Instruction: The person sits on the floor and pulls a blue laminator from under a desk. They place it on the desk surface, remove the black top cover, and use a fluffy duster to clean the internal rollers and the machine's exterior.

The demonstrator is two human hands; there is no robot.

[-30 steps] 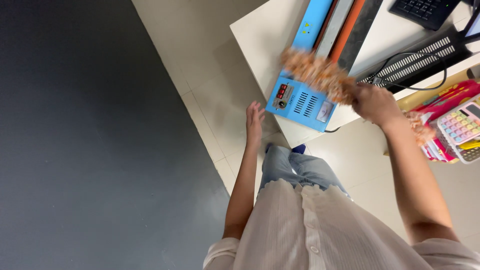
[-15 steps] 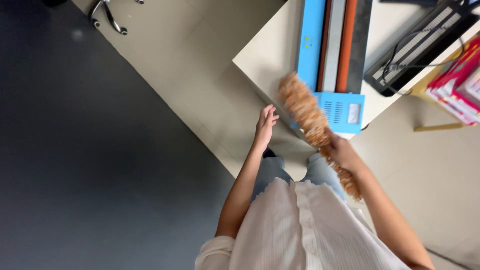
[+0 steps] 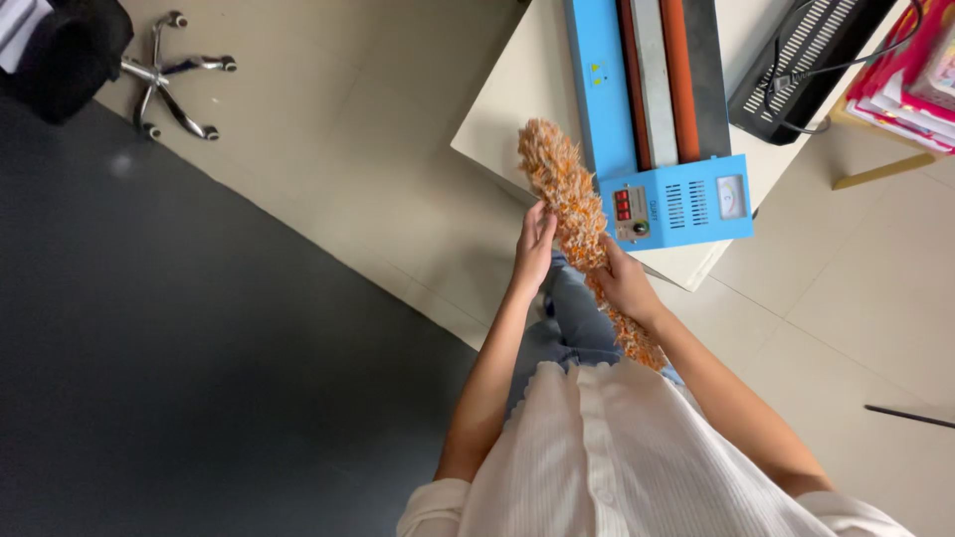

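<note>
A long fluffy orange-and-white duster (image 3: 572, 214) is held in front of the body, above the lap, with its long axis running on a diagonal: the far end lies up and away over the edge of the white table (image 3: 507, 109), just beside the blue machine (image 3: 662, 149), and the near end trails down toward the right forearm. The duster is gripped around its middle by the right hand (image 3: 625, 283), whose fingers are wrapped about the shaft from the right side, so that the greater part of the fluffy length extends away from that hand toward the table. The left hand (image 3: 535, 244) is laid flat against the left side of the duster, fingers stretched out and pointing upward along the pile; it is touching the fibres but is not closed on them. Both hands are thus set on opposite sides of the same stretch of the duster, with the right hand slightly lower and carrying it. The machine's control panel is seen just to the right of the duster, near but apparently apart from it. A chair base (image 3: 174, 70) stands well apart on the floor (image 3: 348, 149), at the upper left.
</note>
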